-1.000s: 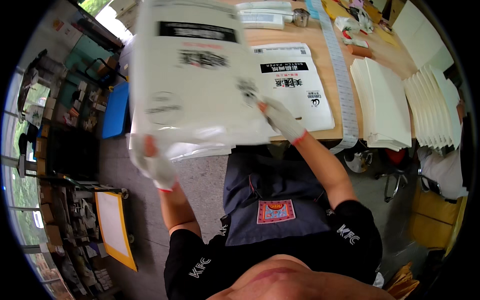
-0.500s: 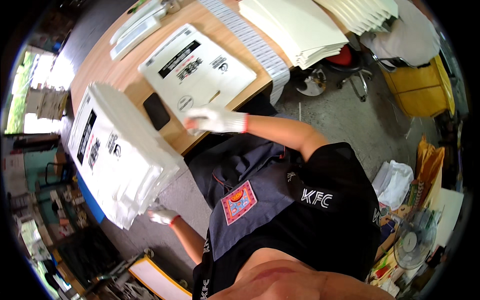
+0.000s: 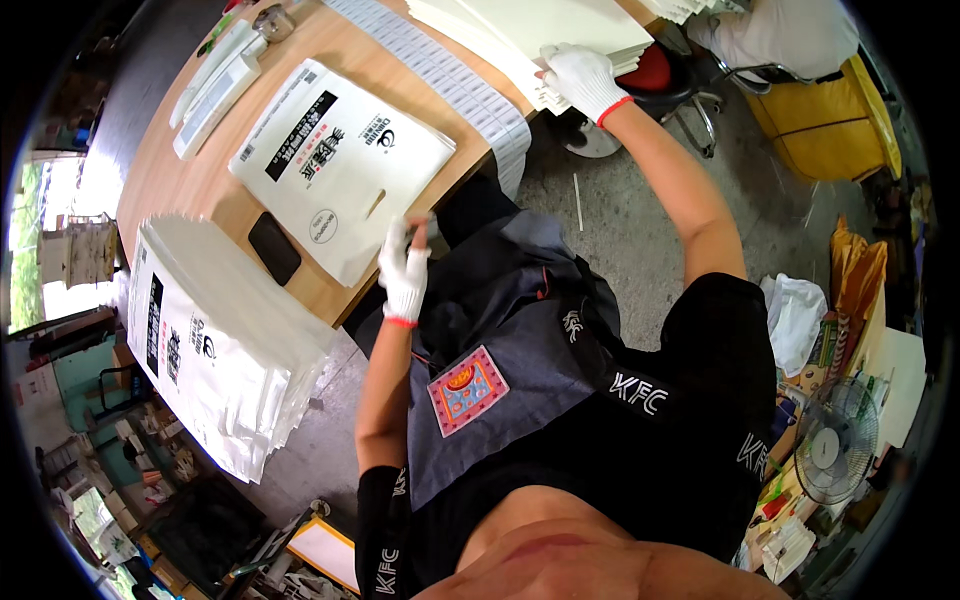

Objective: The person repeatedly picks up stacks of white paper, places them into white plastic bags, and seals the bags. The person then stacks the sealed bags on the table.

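Plainly nearer, the right hand (image 3: 582, 80) meets the lower end of the upper-centre cream paper stack (image 3: 508, 34), slanting down-right, grip unclear; the left hand (image 3: 404, 275), fingers parted, looks empty.

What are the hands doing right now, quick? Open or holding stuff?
Left hand: loosely open, nothing in it.
Right hand: at the paper stack; can't tell if it's gripping.

Our left forearm (image 3: 385, 385) rises nearly upright from the lower edge, and our white-gloved left hand (image 3: 403, 277) is empty, fingers pointing forward, bare-tipped thumb apart. Our right forearm (image 3: 680, 190) reaches much farther forward, slanting inward; our gloved right hand (image 3: 585, 82) shows its back, fingers directed leftward.
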Demonstrator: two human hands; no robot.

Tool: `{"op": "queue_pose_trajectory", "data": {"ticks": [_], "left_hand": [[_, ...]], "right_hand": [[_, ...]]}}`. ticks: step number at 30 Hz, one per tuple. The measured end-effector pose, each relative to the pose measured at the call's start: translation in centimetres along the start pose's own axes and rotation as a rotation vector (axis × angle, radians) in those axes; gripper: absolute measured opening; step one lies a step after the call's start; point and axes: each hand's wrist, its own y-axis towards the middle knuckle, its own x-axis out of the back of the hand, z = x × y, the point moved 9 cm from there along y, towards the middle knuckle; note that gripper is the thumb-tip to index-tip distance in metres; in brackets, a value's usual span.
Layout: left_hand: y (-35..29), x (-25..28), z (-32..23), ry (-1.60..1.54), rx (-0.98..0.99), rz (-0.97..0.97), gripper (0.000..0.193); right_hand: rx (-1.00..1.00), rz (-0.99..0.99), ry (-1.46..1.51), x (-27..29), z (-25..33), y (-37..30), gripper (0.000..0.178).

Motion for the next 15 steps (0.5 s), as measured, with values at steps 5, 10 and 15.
{"op": "queue_pose_trajectory", "data": {"ticks": [5, 10, 15], "left_hand": [[7.8, -10.3, -2.4, -0.532, 0.162, 0.336, 0.044], [11.2, -16.6, -3.2, -1.131, 0.653, 0.489, 0.060], [9.0, -10.3, -2.7, -0.639, 0.662, 0.242, 0.028]], "right_hand": [[0.155, -0.096, -0.007, 2.2, -0.1, 1.3, 0.031], [0.453, -0.297, 0.177, 10.6, 8.2, -8.9, 0.029], [0.140, -0.091, 0.783, 7.6, 1.9, -10.8, 0.046]]}}
